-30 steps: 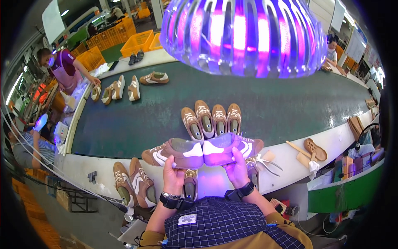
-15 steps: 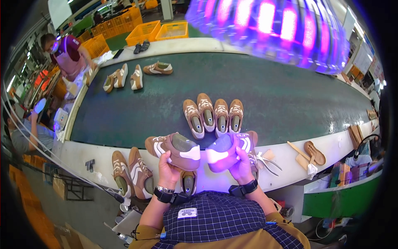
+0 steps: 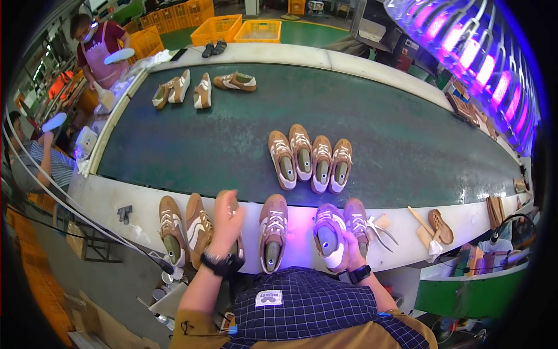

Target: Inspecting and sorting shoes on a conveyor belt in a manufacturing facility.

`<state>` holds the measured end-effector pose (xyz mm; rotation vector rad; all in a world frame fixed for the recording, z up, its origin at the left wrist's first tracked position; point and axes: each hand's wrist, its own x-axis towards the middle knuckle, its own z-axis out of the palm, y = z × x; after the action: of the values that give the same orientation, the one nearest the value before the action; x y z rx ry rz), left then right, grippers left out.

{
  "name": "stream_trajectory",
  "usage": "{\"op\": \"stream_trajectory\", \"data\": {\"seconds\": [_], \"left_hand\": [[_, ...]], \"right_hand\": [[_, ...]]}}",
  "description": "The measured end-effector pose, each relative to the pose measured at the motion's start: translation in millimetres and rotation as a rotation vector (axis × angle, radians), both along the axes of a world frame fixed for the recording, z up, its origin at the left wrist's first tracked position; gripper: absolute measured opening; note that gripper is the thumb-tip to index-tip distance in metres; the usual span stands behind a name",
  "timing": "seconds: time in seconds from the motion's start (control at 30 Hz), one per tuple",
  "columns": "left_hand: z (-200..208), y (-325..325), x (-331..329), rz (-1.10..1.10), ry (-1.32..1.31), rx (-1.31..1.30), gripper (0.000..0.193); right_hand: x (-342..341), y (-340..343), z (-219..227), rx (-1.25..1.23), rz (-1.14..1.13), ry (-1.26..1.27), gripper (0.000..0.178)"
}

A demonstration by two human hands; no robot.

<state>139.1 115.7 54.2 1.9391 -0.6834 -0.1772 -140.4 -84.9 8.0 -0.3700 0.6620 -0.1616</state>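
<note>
My left hand (image 3: 227,225) is over a brown sneaker (image 3: 238,248) on the white ledge, hiding most of it. That hand's fingers are smeared, so its grip cannot be made out. My right hand (image 3: 350,251) is closed round the heel side of another brown and white sneaker (image 3: 326,224), its toe pointing away from me. Between my hands a laced brown sneaker (image 3: 273,224) rests on the ledge. Just right of the held one is a further sneaker (image 3: 355,216). Two more, an outer sneaker (image 3: 171,224) and an inner sneaker (image 3: 199,224), lie left of my left hand.
Several sneakers (image 3: 321,160) stand in a row on the green belt (image 3: 232,136), others at its far left. Pincers (image 3: 381,234) and a tan sole (image 3: 440,225) lie on the right ledge. A glowing purple lamp (image 3: 476,64) hangs upper right. A co-worker (image 3: 102,52) stands far left.
The left-hand sneaker has come down onto the ledge to the left, and the right-hand one has turned toe away. My hands are farther apart. The view has shifted, moving the lamp rightward.
</note>
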Motion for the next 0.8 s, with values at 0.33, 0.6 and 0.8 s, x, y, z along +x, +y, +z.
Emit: {"op": "stream_trajectory", "data": {"seconds": [0.33, 0.6, 0.8], "left_hand": [[-41.9, -211.1, 67.5, -0.253, 0.779, 0.367, 0.086], [-116.7, -232.3, 71.4, 0.087, 0.497, 0.476, 0.088], [-89.2, -197.9, 102.4, -0.010, 1.145, -0.100, 0.072]], "right_hand": [[-27.7, 5.8, -14.5, 0.078, -0.102, -0.032, 0.050], [-32.1, 16.2, -24.6, -0.019, -0.183, 0.061, 0.042], [-28.7, 19.2, 26.1, -1.072, 0.110, 0.556, 0.035]]}}
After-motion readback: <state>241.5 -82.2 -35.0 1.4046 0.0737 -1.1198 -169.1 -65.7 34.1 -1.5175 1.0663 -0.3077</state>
